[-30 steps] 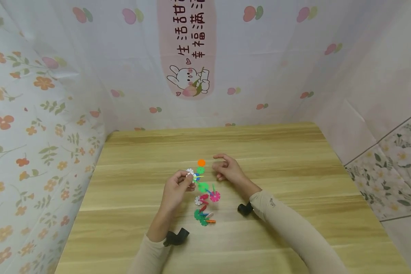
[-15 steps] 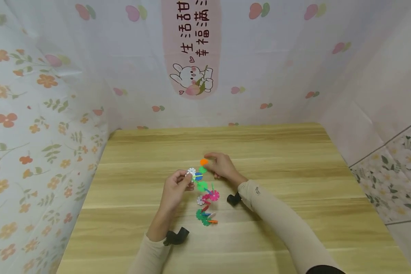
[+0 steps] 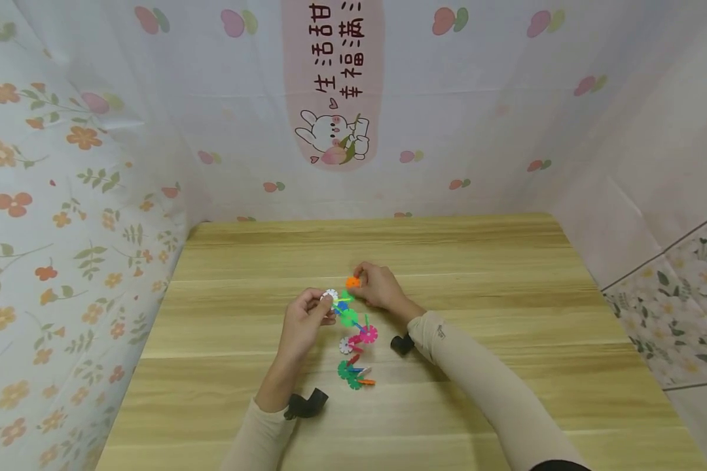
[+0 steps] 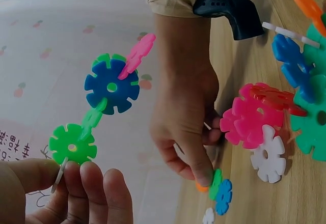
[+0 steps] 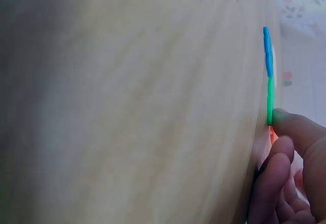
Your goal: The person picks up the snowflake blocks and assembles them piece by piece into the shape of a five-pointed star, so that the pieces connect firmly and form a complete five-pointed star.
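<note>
My left hand [image 3: 303, 324] pinches a white snowflake building disc [image 4: 59, 175], seen edge-on in the left wrist view. From it rises a slotted chain: a green disc [image 4: 73, 147], a second green one [image 4: 92, 121], a blue disc [image 4: 109, 92] and a pink disc [image 4: 137, 56] at the end. My right hand [image 3: 381, 288] pinches an orange snowflake disc [image 3: 353, 282] at its rim. Beside it lie a green disc [image 4: 215, 184], a blue disc [image 4: 223, 197] and a white disc [image 4: 209, 216]. In the right wrist view my thumb [image 5: 298, 130] is right at the green disc's end.
Nearer me on the wooden table [image 3: 477, 255] lie more snowflake discs: a pink pair [image 4: 252, 116], a white one [image 4: 268, 155], a red one [image 4: 275, 100], green ones [image 4: 313, 117] and an orange one [image 3: 366, 382]. Black camera mounts [image 3: 306, 403] sit on both wrists.
My right hand has moved left to the orange disc and taken hold of it; the disc has tilted from lying face-up. The left hand keeps its grip on the chain, nearly unmoved.
</note>
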`<state>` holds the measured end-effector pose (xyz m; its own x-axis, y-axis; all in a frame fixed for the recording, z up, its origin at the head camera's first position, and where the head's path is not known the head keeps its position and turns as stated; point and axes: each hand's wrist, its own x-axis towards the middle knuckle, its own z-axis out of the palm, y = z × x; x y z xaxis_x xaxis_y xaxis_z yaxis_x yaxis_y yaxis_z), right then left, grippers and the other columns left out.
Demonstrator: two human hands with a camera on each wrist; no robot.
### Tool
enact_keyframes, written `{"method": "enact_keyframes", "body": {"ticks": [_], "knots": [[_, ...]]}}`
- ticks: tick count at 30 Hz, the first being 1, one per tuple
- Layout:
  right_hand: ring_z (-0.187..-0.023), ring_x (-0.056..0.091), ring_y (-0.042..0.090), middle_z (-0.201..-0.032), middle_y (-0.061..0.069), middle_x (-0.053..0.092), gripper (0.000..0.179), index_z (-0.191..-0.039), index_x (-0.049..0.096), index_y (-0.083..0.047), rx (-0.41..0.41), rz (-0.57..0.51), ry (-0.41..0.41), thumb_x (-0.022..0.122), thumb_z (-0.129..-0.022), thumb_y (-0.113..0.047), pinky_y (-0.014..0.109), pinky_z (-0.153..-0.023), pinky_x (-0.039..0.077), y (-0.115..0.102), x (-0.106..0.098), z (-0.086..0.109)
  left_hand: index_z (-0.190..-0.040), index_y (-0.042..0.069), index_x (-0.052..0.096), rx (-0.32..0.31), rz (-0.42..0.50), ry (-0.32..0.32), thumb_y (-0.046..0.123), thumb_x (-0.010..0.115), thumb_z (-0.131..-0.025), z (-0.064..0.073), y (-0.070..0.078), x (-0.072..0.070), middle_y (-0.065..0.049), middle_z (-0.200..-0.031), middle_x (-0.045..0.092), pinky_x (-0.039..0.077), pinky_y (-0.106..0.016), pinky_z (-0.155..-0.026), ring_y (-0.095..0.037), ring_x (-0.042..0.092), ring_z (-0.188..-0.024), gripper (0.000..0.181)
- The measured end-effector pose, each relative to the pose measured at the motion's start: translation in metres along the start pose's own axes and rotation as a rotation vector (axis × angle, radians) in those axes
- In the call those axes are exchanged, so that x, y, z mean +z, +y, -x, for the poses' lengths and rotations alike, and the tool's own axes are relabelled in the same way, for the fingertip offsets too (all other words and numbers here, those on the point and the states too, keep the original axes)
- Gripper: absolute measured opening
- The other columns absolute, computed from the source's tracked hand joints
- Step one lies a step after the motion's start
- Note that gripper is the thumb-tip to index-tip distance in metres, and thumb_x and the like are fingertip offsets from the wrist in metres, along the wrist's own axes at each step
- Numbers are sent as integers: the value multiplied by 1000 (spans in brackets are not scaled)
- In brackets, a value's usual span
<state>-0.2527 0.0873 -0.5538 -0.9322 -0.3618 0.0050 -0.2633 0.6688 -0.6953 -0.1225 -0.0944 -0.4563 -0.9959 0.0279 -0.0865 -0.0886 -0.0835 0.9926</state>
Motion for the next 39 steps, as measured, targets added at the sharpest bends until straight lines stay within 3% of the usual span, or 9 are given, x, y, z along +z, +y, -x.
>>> {"method": "enact_keyframes", "body": {"ticks": [6, 9, 12, 18, 23, 28, 32, 35, 39], "knots": [[-64, 52, 9, -75, -7, 57, 34, -92, 52, -20, -118, 121, 68, 80, -74, -28, 24, -58, 44, -2, 0, 4, -100, -8, 56, 11, -9, -5, 11, 56, -94, 1, 0, 2, -31, -88, 55, 53, -48, -76, -46, 57, -82, 20], [-63, 53, 9, -74, -8, 58, 33, -98, 53, -21, -135, 97, 55, 78, -77, -24, 25, -57, 45, -4, -2, 8, -101, -8, 56, 12, -18, -1, 11, 56, -94, 1, 1, 3, -32, -89, 55, 53, -48, -76, -47, 57, -82, 21], [-57, 53, 12, -71, -4, 57, 33, -108, 55, -20, -131, -52, 24, 75, -81, -22, 26, -53, 46, -3, -4, 14, -102, -8, 57, 3, -25, -1, 13, 56, -94, -4, -8, 2, -31, -89, 55, 53, -47, -76, -47, 57, -83, 22], [-53, 54, 23, -73, 9, 60, 43, -120, 60, -10, -48, -516, -51, 72, -83, -28, 34, -49, 52, 1, -20, 40, -100, -3, 59, 16, -35, 13, 21, 60, -93, -11, -27, 0, -25, -88, 57, 55, -43, -73, -46, 57, -84, 26], [-62, 57, 26, -80, 14, 61, 43, -119, 61, -6, -43, -658, -7, 74, -81, -20, 45, -57, 53, -12, -44, 74, -96, 2, 60, 82, -68, 8, 26, 60, -92, -10, -28, 4, -17, -87, 58, 56, -37, -69, -36, 60, -78, 24], [-66, 60, 25, -82, 13, 61, 41, -116, 64, -7, -180, -574, 57, 75, -78, -10, 37, -61, 55, -46, -67, 105, -98, 4, 59, 191, -74, -51, 30, 59, -93, -9, -24, 11, -13, -89, 57, 55, -43, -70, -30, 59, -77, 26], [-67, 60, 21, -81, 8, 63, 40, -113, 65, -4, -297, -453, 162, 77, -75, -5, 29, -62, 54, -68, -77, 120, -100, 3, 58, 232, -56, -108, 24, 56, -94, -8, -18, 18, -12, -94, 56, 53, -48, -73, -27, 58, -84, 22], [-64, 59, 21, -80, 8, 64, 40, -110, 65, -1, -335, -428, 215, 77, -73, 0, 29, -60, 53, -74, -81, 126, -100, -1, 57, 253, -61, -125, 15, 54, -96, -3, -7, 23, -13, -93, 56, 54, -45, -72, -25, 58, -83, 17], [-62, 58, 21, -81, 9, 65, 38, -108, 65, 4, -373, -437, 218, 77, -72, 4, 31, -58, 53, -74, -83, 130, -100, -5, 56, 258, -66, -137, 8, 52, -96, 4, 4, 27, -14, -92, 56, 54, -47, -72, -24, 59, -82, 14]]}}
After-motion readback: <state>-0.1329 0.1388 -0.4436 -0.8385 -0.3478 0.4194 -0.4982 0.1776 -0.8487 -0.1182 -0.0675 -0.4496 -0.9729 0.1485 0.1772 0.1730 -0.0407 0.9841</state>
